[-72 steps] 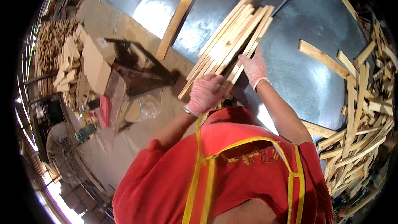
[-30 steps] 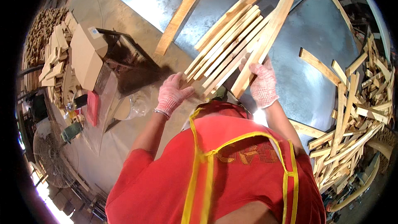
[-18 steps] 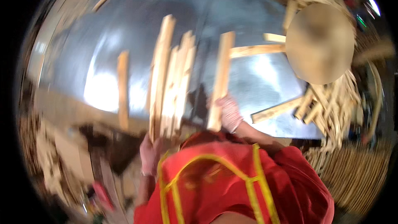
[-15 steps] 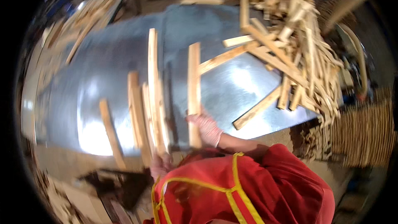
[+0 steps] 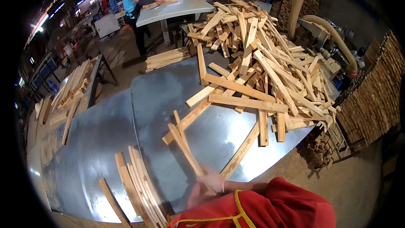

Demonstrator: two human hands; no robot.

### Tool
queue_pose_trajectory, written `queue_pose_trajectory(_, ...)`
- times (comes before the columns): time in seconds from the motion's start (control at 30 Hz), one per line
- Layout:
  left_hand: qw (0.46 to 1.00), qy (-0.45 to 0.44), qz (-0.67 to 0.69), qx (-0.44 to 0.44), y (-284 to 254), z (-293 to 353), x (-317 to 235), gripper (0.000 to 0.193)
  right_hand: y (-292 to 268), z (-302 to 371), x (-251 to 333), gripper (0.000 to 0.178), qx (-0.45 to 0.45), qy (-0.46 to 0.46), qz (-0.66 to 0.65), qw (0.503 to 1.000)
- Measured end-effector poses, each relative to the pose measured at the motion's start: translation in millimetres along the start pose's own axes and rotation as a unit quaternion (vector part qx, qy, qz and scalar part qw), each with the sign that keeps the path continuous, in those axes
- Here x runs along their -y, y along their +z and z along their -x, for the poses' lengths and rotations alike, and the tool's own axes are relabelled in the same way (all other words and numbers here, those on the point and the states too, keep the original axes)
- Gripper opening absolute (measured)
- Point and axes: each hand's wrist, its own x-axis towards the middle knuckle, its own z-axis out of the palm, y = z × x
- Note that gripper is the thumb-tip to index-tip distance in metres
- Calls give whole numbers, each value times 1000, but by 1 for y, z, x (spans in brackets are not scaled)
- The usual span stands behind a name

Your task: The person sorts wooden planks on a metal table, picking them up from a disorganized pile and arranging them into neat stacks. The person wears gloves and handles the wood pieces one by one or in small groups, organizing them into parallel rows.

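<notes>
My right hand (image 5: 214, 179) is closed around the lower part of a wooden strip (image 5: 183, 147) that slants up and to the left above the metal tabletop. A second narrow strip (image 5: 179, 123) crosses close behind it; I cannot tell whether it is held too. My left hand (image 5: 195, 196) is blurred, right beside the right hand at the strip's lower end, and its fingers do not show clearly. To the left, several strips (image 5: 143, 181) lie side by side, jutting over the table's near edge. One more strip (image 5: 113, 201) lies apart from them.
A large jumbled heap of wooden strips (image 5: 270, 65) covers the table's right and far side. Stacked wood (image 5: 371, 97) stands at right, near a ribbed hose (image 5: 333, 27). A side table (image 5: 95, 74) with strips is at left. A person (image 5: 130, 4) works at a far machine table (image 5: 181, 10).
The view has tilted up toward the far room. My hands, earlier apart at a strip and at the row's near end, are now together on a slanting strip.
</notes>
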Motion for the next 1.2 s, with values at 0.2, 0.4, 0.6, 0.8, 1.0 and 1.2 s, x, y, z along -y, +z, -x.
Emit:
queue_pose_trajectory(0.2, 980, -103, -134, -104, 16, -49, 35, 36, -71, -29, 11, 73, 37, 3, -15, 999)
queue_pose_trajectory(0.4, 993, -30, -55, -96, 96, -39, -2, 39, -118, -20, 73, 84, 153, 60, 27, 986)
queue_pose_trajectory(0.6, 953, 109, -283, -2, 158, -89, -66, 38, -211, -31, 112, 81, 100, -156, 87, 979)
queue_pose_trajectory(0.8, 932, 197, -305, 4, 132, -115, -30, 32, -372, -106, 348, 77, -63, -343, 83, 933)
queue_pose_trajectory(1.0, 904, 135, -394, 92, 134, -93, -22, 21, -473, -10, 517, 93, -324, -564, 34, 759)
queue_pose_trajectory(1.2, 908, 126, -397, 34, 96, -59, -17, 27, -307, 160, 387, 82, -46, -720, 95, 686)
